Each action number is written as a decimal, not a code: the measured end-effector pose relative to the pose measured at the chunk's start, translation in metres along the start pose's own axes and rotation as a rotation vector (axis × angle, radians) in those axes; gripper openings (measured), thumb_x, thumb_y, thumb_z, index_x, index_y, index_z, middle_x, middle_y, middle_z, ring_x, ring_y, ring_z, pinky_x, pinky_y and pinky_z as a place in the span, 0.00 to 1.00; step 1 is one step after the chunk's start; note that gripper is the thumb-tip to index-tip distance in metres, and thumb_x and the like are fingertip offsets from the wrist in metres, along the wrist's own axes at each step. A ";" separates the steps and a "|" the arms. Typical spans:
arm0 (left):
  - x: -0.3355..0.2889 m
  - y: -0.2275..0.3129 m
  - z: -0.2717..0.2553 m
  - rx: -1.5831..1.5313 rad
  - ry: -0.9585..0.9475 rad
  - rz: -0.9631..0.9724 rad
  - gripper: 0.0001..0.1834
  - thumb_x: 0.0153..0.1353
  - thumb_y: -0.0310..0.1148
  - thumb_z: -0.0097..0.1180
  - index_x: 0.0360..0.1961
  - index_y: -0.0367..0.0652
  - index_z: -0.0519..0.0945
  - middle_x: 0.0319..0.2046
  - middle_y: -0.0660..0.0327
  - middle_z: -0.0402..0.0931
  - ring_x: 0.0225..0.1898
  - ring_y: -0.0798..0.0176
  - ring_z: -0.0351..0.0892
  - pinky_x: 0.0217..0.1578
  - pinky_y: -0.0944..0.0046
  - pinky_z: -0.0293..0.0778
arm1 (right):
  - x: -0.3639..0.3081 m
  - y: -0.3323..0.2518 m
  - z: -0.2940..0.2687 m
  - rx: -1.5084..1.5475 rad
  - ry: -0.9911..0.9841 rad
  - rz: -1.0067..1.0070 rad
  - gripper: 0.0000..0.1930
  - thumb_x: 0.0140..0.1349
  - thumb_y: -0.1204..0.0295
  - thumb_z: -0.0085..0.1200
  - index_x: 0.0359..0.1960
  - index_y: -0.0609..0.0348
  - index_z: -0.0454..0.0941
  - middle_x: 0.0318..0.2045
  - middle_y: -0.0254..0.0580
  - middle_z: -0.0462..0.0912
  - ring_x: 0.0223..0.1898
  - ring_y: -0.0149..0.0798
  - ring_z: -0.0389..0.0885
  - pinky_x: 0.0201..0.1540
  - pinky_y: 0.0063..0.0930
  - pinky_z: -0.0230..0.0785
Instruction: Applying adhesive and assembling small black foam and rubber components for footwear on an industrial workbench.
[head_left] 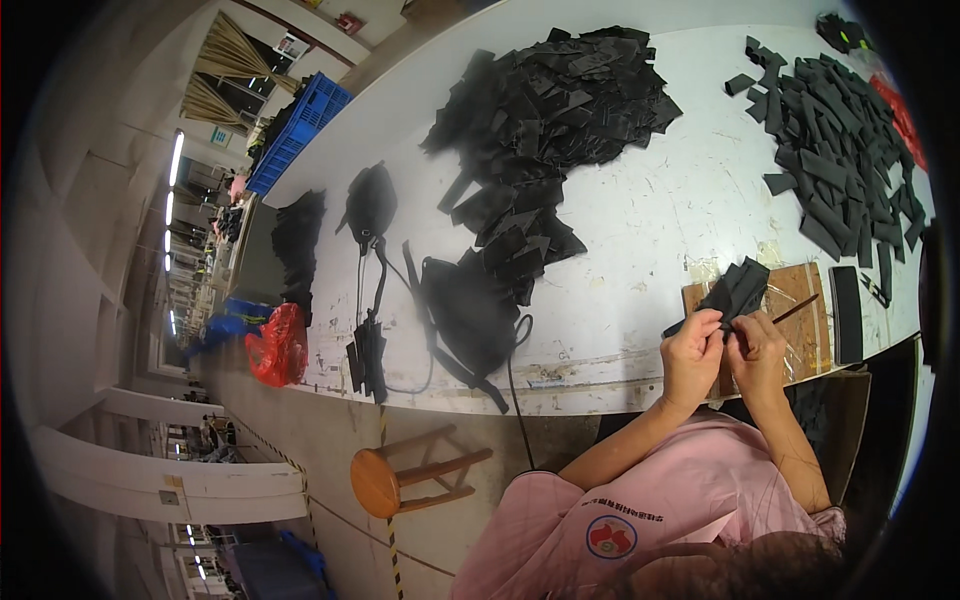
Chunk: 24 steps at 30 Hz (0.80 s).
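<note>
first, red bag (278,346) at the edge of the white table (690,190); next, wooden stool (374,482), then heap of black pieces (585,105). left hand (691,356) pinches black cloth (741,286) over the wooden board (811,350); right hand (758,356) pinches it, just beside. farther right, black strips (835,160) lie piled.

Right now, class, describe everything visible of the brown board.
The board is brown, flat and roughly rectangular, wooden by its look, lying on the white table near the edge. Clear, shiny strips and a thin dark stick lie across it. Black pieces in the left hand and right hand hide part of it; whether they touch it is unclear.
</note>
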<state>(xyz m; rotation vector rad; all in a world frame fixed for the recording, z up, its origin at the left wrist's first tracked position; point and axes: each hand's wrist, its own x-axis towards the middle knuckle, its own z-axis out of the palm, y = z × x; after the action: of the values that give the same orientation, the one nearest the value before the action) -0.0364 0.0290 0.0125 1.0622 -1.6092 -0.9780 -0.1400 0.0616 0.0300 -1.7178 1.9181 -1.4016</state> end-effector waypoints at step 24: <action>0.000 0.006 -0.009 -1.199 -0.592 -0.739 0.11 0.48 0.14 0.45 0.33 0.37 0.68 0.23 0.61 0.70 0.09 0.79 0.59 0.08 0.80 0.54 | -0.026 0.021 -0.020 1.152 -0.180 0.879 0.10 0.55 0.64 0.53 0.23 0.55 0.69 0.20 0.28 0.67 0.22 0.22 0.64 0.23 0.14 0.58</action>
<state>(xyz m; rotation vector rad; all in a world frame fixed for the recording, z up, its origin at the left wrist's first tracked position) -0.0294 0.0294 0.0201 0.4600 -0.6451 -2.4808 -0.1597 0.0909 0.0147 -0.3595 1.0541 -1.3901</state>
